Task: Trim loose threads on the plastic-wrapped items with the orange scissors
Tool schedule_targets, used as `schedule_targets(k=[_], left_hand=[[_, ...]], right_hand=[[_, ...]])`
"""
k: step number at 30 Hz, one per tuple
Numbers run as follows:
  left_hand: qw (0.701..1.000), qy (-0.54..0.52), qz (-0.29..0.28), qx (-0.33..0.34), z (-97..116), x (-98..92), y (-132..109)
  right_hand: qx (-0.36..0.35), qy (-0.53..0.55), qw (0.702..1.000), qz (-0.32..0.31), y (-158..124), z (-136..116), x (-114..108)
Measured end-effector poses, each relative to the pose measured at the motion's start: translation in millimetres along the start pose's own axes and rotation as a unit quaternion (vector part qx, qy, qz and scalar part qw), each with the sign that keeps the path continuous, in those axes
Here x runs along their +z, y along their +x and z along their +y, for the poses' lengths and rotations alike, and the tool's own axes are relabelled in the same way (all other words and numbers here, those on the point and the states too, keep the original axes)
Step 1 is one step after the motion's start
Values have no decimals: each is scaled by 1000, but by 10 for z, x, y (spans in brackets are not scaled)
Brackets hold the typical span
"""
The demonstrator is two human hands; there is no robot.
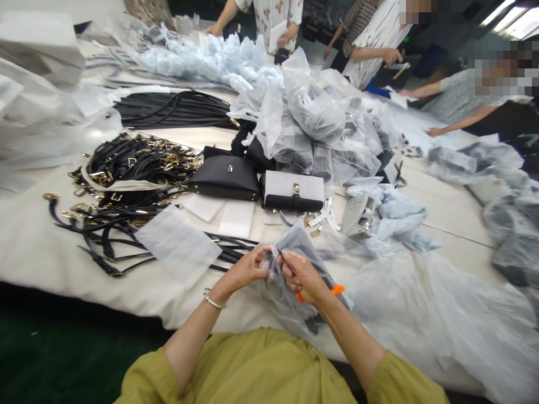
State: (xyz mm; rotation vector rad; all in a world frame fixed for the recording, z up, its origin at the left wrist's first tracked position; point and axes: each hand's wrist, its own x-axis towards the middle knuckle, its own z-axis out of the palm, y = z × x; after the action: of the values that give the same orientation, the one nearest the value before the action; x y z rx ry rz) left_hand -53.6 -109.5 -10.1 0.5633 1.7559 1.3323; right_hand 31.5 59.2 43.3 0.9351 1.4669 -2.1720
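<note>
A clear plastic bag (303, 241) with a dark item inside lies at the table's front edge. My left hand (251, 266), a bracelet on its wrist, pinches the bag's gathered upper left part. Close beside it, my right hand (301, 275) is closed around an orange-handled tool (338, 289), whose handle sticks out below the palm; its tip is hidden near the plastic. Beyond my hands stand a black handbag (225, 175) and a black bag with a light grey flap (293, 189). A translucent sheet (179, 245) lies left of my left hand.
Black straps with gold buckles (126, 163) cover the left side. Plastic-wrapped bags (311, 129) are piled behind the handbags, with blue crumpled wrapping (210, 59) beyond. A grey device (357, 216) sits right of centre. Loose plastic (421, 303) spreads at right. Several people stand across the table.
</note>
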Motion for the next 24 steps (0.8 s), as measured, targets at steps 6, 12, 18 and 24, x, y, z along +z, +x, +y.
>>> schedule_targets(k=[6, 12, 18, 24], left_hand=[[913, 380, 146, 42, 326, 165, -363], [914, 389, -95, 68, 320, 730, -475], [912, 382, -118, 94, 144, 1002, -315], [927, 311, -173, 119, 433, 1050, -60]], right_hand=[[-29, 40, 998, 48, -332, -2, -369], [-58, -67, 990, 108, -226, 188, -396], [-118, -91, 976, 157, -29, 127, -481], [-137, -36, 976, 166, -11, -11, -712]])
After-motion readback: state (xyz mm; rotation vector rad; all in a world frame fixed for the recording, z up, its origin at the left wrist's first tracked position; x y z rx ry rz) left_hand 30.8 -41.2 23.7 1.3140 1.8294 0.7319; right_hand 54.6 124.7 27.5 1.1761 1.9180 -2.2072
